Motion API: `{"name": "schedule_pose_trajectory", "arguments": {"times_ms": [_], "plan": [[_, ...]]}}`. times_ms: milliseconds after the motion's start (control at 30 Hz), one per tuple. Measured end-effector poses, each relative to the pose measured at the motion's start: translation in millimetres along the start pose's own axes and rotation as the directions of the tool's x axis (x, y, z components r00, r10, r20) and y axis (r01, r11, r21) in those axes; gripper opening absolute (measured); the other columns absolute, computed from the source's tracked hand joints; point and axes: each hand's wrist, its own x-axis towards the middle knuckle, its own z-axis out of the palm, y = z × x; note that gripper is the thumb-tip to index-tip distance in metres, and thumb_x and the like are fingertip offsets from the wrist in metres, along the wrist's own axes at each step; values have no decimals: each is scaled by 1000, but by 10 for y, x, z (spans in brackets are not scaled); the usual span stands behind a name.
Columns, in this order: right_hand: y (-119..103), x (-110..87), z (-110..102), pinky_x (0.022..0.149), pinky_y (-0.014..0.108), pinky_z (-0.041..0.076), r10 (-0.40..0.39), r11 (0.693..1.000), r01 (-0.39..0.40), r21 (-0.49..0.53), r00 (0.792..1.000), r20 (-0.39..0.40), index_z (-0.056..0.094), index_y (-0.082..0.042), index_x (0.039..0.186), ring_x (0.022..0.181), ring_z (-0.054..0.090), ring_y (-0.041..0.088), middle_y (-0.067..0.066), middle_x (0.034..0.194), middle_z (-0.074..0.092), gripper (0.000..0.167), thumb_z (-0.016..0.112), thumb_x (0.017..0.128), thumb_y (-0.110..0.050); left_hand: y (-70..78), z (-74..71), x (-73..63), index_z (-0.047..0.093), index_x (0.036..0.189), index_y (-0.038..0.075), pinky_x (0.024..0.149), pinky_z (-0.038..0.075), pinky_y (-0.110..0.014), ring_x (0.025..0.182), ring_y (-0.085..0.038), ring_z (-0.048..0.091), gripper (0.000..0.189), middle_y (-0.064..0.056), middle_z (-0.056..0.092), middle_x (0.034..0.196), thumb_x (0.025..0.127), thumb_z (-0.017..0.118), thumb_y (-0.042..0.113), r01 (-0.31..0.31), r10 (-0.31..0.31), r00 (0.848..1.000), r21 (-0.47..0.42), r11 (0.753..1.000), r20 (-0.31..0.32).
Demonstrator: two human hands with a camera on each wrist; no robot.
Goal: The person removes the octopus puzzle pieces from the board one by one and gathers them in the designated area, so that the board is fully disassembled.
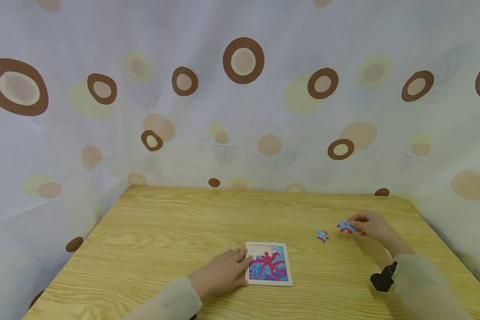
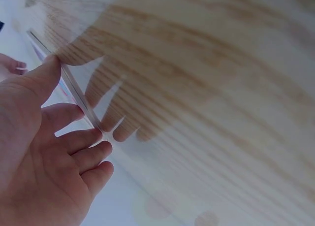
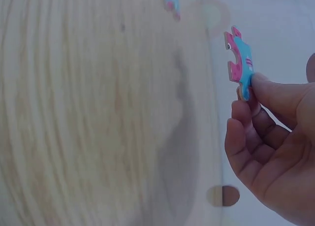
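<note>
A small white-framed jigsaw puzzle (image 1: pixel 268 264) with a red octopus lies on the table, its upper left part showing bare backing. My left hand (image 1: pixel 222 272) rests along the frame's left side with extended fingers; in the left wrist view, thumb and fingertips touch the edge of the puzzle board (image 2: pixel 78 94). Raised over the table at the right, my right hand (image 1: pixel 371 227) pinches a blue and pink puzzle piece (image 3: pixel 241 58) between thumb and fingers. Another loose puzzle piece (image 1: pixel 322 236) lies on the table just left of the held one.
The wooden table (image 1: pixel 176 222) spreads around the puzzle. Behind it and at both sides hangs a pale curtain (image 1: pixel 208 111) with brown and yellow circles. A black object (image 1: pixel 384 278) sits by the right sleeve cuff.
</note>
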Motion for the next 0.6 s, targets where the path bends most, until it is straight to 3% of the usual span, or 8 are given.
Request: {"name": "schedule_pose_trajectory", "arguments": {"times_ms": [233, 433, 600], "plan": [[232, -21, -70, 56, 29, 47, 10, 997, -11, -77, 1000, -8, 61, 12, 100, 66, 50, 18, 9, 81, 60, 21, 51, 94, -5, 2, 2, -1, 37, 142, 13, 108, 23, -31, 132, -20, 29, 60, -8, 31, 145, 93, 45, 46, 8, -8, 1000, 20, 1000, -1], [327, -17, -101, 64, 35, 46, 0, 974, -4, -225, 1000, -18, 65, 7, 92, 76, 52, 20, 11, 87, 63, 17, 54, 92, -7, -4, 13, -3, 37, 142, 13, 107, 24, -31, 132, -20, 28, 60, -8, 32, 145, 94, 44, 46, 2, -2, 1000, 29, 1000, -3], [365, -21, -103, 70, 39, 46, -4, 972, 1, -234, 1000, -11, 65, 7, 90, 79, 54, 21, 11, 86, 63, 16, 55, 91, -5, -12, 14, -3, 37, 142, 12, 107, 24, -31, 132, -21, 29, 60, -9, 32, 145, 94, 44, 46, -10, 11, 1000, 27, 1000, -17]]}}
